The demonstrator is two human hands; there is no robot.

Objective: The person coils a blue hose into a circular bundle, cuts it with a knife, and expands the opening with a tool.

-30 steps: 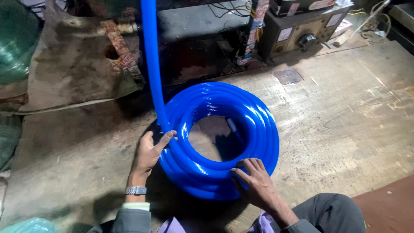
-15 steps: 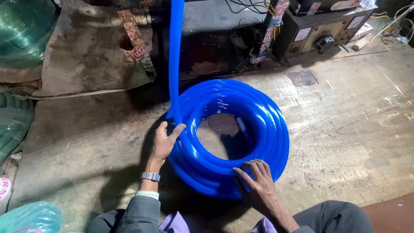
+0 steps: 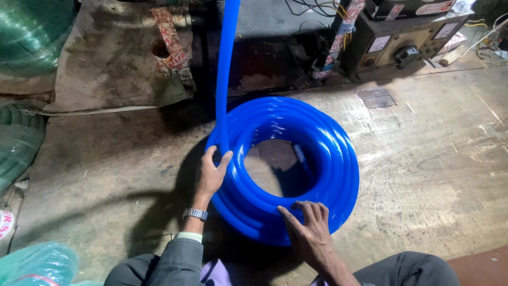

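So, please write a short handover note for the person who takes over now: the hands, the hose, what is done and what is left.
Left hand: on the outer left side of the blue hose coil, fingers on the top turns, where the feeding hose comes down.
Right hand: flat on the near part of the coil, pressing it.
Coil lies flat on the wooden floor; inner hose end shows in the hole.
Done: many turns are stacked.
Left: hose is not all coiled; it runs up out of view.
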